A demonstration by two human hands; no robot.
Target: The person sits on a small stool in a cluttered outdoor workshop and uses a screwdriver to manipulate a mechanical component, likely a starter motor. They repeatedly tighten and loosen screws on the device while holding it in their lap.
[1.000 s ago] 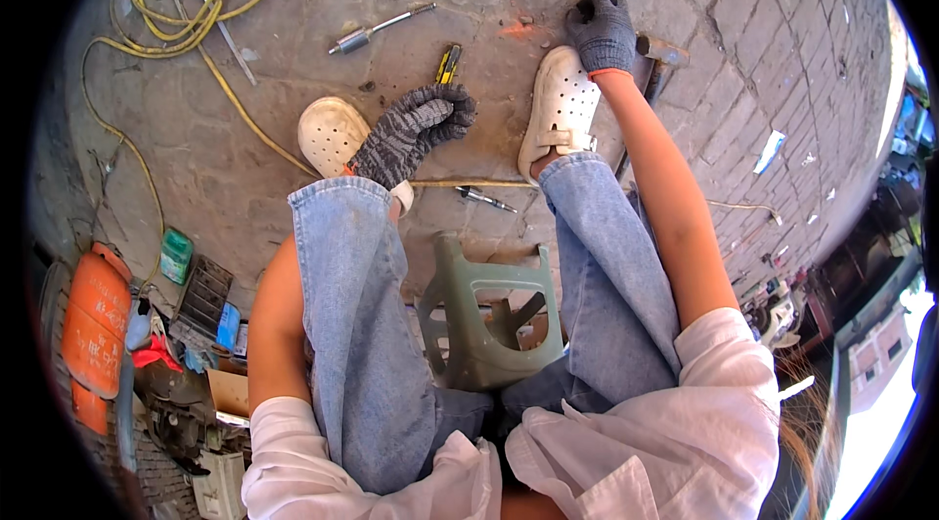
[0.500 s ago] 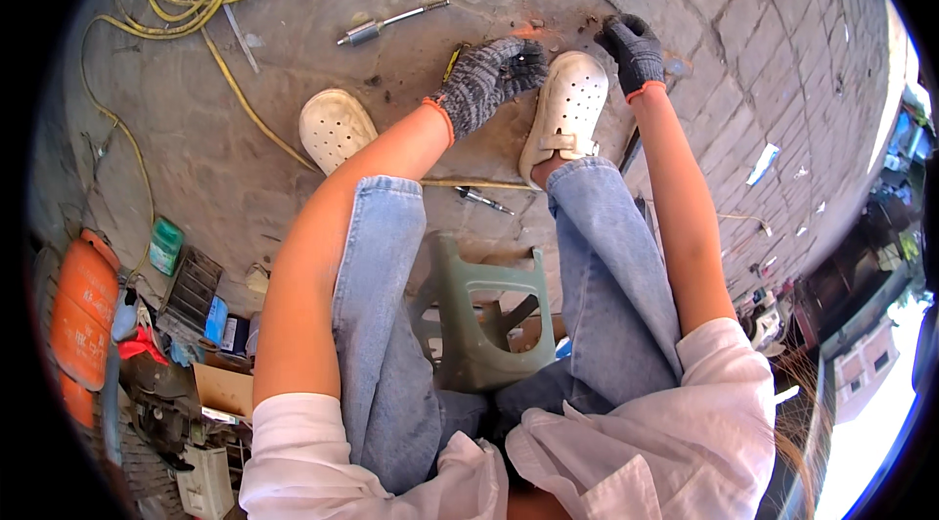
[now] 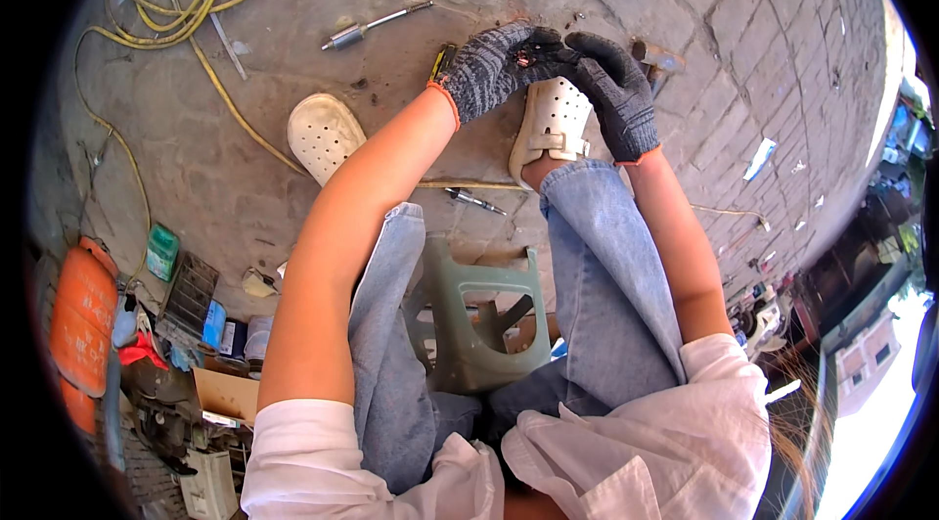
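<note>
Both my hands wear dark grey knit gloves with orange cuffs and meet above the toe of the right white clog point(image 3: 559, 114). My left hand point(image 3: 494, 70) is curled, with small copper-coloured bits point(image 3: 526, 60) showing at its fingers. My right hand point(image 3: 616, 94) bends its fingers in against the left fingertips; anything between them is too small to name. A hammer point(image 3: 660, 57) lies on the ground just beyond my right hand. Partly hidden behind my left wrist is a yellow-and-black object point(image 3: 443, 60). A metal rod tool with a thick cylinder point(image 3: 377, 26) lies farther left.
Yellow hose point(image 3: 196, 16) coils at the far left and runs behind my feet. A small metal tool point(image 3: 476, 201) lies between my legs, before a green plastic stool point(image 3: 489, 324). Boxes, a black crate point(image 3: 188, 297) and an orange tank point(image 3: 83, 319) crowd the left side.
My right hand has come left and nearer from the ground beyond the clog to meet my left hand, uncovering the hammer. My left hand has turned, and copper-coloured bits now show.
</note>
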